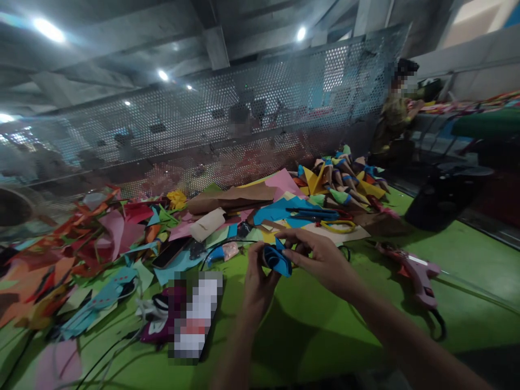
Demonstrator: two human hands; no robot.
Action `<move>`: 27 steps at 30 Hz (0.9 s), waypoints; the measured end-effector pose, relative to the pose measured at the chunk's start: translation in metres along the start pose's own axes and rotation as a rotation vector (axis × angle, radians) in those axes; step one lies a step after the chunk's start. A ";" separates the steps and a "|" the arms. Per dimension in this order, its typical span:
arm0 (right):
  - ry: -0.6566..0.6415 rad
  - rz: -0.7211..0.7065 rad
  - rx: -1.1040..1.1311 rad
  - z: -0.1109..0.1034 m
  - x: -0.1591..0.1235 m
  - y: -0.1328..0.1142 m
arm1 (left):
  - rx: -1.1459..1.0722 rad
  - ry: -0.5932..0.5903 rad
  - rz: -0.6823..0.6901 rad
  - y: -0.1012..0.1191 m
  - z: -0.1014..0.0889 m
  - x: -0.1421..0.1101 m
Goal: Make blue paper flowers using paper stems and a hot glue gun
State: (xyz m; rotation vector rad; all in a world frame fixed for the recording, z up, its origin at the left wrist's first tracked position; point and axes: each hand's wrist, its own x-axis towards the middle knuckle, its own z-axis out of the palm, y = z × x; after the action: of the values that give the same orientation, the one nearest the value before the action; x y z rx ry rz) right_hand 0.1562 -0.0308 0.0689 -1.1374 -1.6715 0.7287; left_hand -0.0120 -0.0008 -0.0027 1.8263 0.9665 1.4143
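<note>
A rolled piece of blue paper is held up between my two hands, above the green tabletop. My left hand grips it from the left and below, fingers closed round its side. From the right, my right hand pinches the paper's edge between thumb and fingers. Curled layers show inside the roll. Behind my hands lie scissors with yellow handles on flat sheets of blue paper. To the right a pink glue gun rests on the table, a clear stick at its back.
Coloured paper scraps are heaped on the left. Paper cones are piled at the back right, near a dark container. A phone-like object with a blurred screen and cables lie front left. A perforated metal screen stands behind; a person sits beyond.
</note>
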 end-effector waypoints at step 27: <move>0.091 -0.217 -0.334 0.005 -0.008 -0.013 | -0.132 -0.062 -0.097 0.013 -0.006 -0.003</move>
State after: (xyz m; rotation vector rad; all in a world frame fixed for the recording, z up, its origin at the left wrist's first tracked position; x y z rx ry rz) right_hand 0.1476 -0.0436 0.0753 -1.1723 -1.8476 0.2619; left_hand -0.0158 -0.0096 0.0078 1.6943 0.8965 1.3232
